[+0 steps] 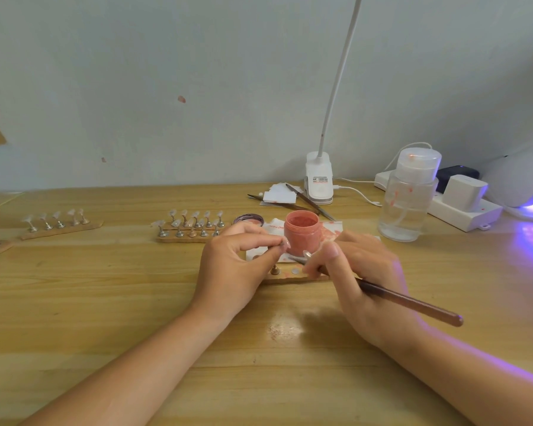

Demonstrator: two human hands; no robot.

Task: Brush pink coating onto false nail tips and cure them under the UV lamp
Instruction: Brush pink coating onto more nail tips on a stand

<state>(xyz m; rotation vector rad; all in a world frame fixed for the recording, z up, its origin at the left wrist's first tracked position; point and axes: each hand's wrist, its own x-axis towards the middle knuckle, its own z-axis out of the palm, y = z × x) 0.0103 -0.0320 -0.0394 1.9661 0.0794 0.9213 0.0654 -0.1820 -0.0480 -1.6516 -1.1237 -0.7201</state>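
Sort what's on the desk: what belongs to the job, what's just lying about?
In use: brush in right hand, nail tip in left hand, pink jar, tip racks, UV lamp.
Idle: desk lamp, pump bottle, power strip, tweezers.

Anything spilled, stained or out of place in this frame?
Some mess, no spill. Pink smears mark the clear pump bottle, the paper under the open pink jar, and the wall. The jar's lid lies beside it.
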